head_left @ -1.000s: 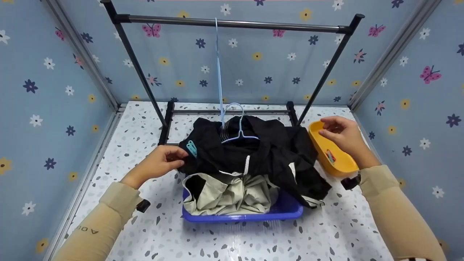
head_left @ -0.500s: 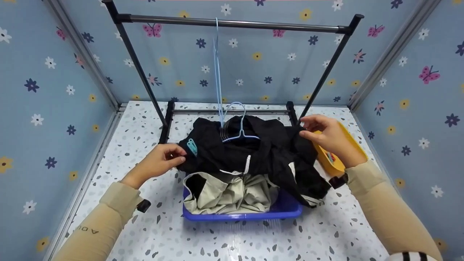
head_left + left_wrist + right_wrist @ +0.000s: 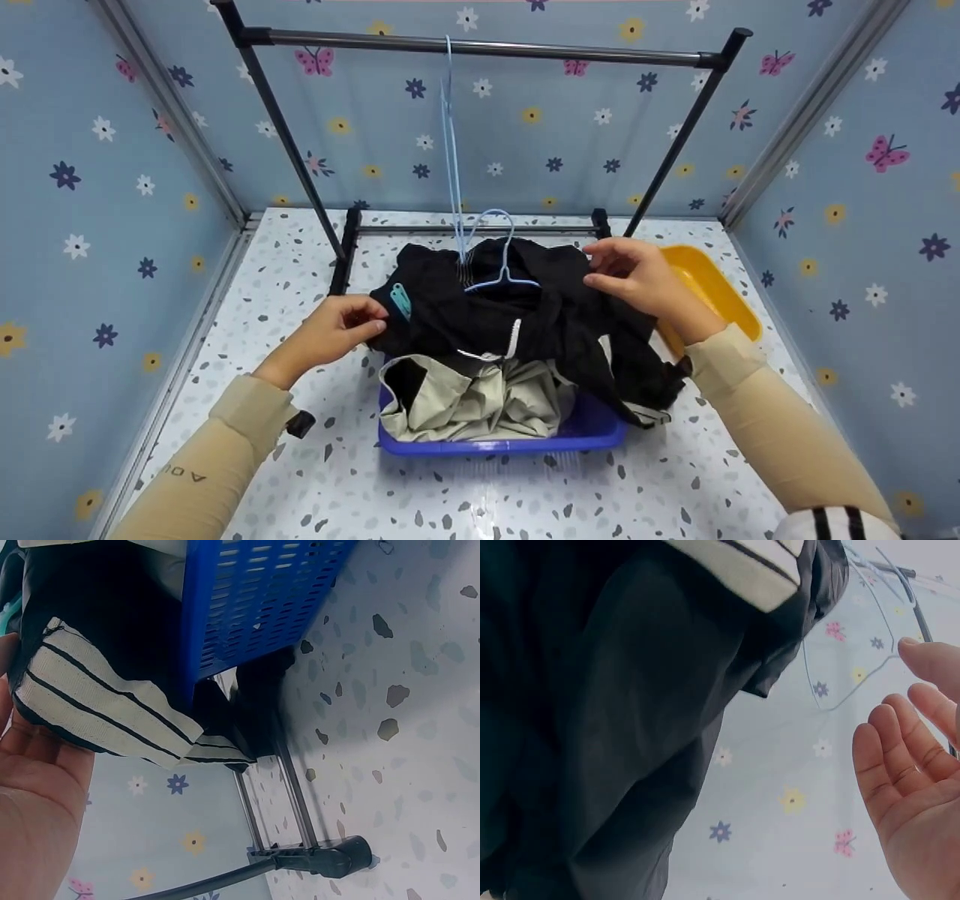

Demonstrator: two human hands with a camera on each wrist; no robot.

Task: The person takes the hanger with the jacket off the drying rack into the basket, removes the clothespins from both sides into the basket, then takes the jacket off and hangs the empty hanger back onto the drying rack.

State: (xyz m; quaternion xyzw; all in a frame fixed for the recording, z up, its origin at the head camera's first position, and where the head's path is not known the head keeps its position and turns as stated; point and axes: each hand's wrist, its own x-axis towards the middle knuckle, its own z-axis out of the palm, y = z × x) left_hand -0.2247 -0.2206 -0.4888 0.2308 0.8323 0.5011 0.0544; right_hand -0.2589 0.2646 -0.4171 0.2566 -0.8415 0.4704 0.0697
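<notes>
Black drawstring pants [image 3: 510, 330] with a white cord and white striped panels lie bunched over a blue basket [image 3: 502, 450]. My left hand [image 3: 330, 330] pinches their left edge beside a teal clothespin [image 3: 400, 301]; in the left wrist view its fingers [image 3: 45, 757] lie behind the striped panel. A light blue hanger [image 3: 504, 281] sits at the waist opening with its hook up. My right hand [image 3: 637, 277] hovers at the right of the hanger, over the pants, thumb and fingers apart. The right wrist view shows nothing between its fingers [image 3: 900, 750].
Pale khaki clothing [image 3: 480, 405] fills the basket's front. A yellow tray [image 3: 712, 289] stands at right, partly behind my right forearm. Behind the basket rises a black rack [image 3: 487, 49], with another light blue hanger [image 3: 452, 142] on its bar. Patterned walls enclose the three sides.
My right hand has moved left from over the yellow tray to above the pants near the hanger. My left hand stays at the pants' left edge. The hanger has shifted slightly right.
</notes>
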